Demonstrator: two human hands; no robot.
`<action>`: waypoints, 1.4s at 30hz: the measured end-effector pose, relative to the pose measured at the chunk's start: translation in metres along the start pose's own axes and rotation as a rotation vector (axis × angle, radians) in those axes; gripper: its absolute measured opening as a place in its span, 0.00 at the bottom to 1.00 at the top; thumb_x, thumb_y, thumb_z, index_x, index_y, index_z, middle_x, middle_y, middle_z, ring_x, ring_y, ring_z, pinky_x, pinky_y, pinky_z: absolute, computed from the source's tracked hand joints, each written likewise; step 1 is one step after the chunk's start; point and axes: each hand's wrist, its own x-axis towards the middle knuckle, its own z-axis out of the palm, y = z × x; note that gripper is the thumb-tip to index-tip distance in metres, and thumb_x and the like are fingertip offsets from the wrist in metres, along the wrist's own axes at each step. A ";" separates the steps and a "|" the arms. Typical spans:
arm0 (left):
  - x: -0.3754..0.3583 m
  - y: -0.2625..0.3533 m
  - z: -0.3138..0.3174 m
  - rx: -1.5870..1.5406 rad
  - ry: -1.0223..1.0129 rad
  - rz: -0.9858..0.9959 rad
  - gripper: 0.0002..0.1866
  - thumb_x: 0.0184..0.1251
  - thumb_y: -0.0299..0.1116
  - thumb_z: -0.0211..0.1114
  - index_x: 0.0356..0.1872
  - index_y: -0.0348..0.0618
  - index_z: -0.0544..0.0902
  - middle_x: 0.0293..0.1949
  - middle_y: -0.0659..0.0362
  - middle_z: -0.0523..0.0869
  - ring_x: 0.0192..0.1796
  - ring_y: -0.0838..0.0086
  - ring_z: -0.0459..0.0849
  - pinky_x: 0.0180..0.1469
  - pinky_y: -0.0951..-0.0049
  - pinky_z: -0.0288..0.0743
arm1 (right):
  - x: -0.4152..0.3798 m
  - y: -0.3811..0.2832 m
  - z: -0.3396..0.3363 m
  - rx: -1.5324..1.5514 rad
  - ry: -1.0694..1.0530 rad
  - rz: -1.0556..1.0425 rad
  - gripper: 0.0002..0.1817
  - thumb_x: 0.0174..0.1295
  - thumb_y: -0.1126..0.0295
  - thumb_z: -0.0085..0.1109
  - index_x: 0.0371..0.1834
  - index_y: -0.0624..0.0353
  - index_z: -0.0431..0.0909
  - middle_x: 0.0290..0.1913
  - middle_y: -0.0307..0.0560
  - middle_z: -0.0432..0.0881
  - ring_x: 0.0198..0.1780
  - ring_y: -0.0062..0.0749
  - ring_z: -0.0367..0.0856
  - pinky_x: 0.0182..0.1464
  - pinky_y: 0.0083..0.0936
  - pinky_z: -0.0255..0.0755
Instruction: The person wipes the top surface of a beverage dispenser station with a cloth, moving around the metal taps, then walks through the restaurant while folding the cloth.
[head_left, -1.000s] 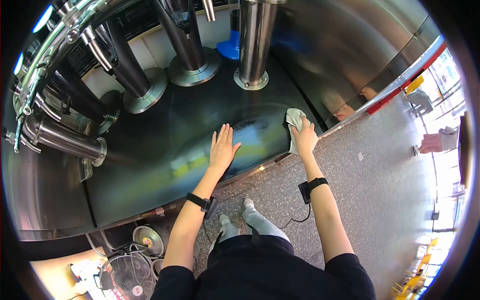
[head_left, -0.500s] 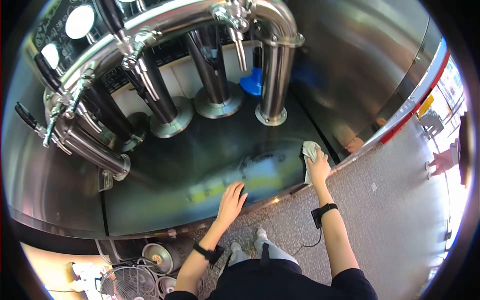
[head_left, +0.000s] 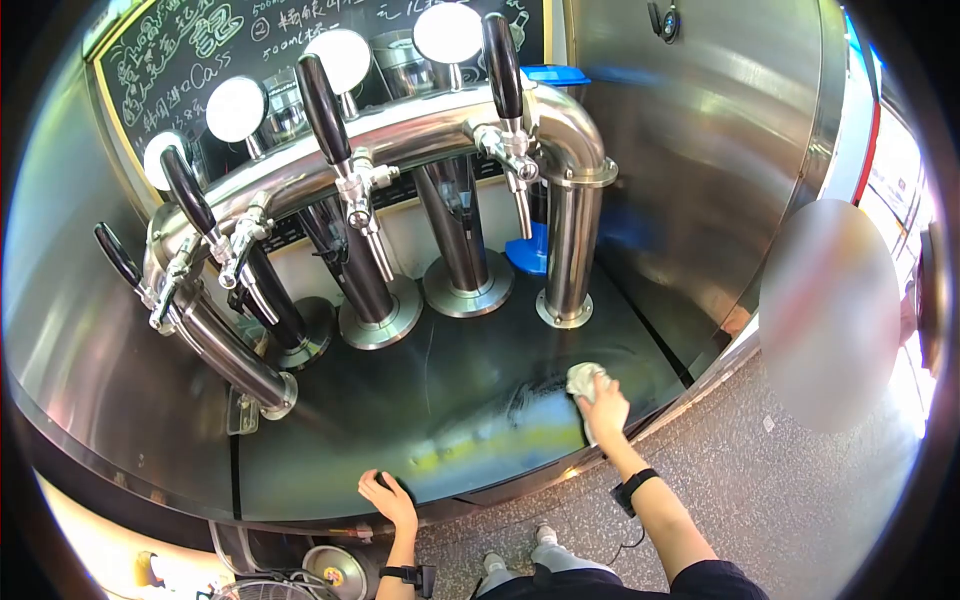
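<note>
The cloth (head_left: 584,379), bunched in the right hand's (head_left: 606,410) grasp, has come leftward from the seam (head_left: 646,323) and now sits on the counter (head_left: 330,430) beside dark smears (head_left: 530,398); the left hand (head_left: 388,497) has drawn off to the counter's front, fingers loosely bent, seemingly holding nothing, so the wiping appears to rest on the right alone

Off-white cloth (head_left: 584,379), black counter (head_left: 350,420), speckled grey floor (head_left: 700,455)
</note>
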 end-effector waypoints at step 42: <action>0.022 0.002 0.002 0.262 -0.085 0.133 0.10 0.63 0.29 0.59 0.39 0.32 0.73 0.44 0.46 0.74 0.51 0.53 0.72 0.56 0.57 0.65 | 0.017 0.016 -0.003 -0.072 -0.019 -0.084 0.31 0.52 0.53 0.65 0.59 0.50 0.70 0.46 0.58 0.75 0.41 0.51 0.81 0.41 0.40 0.76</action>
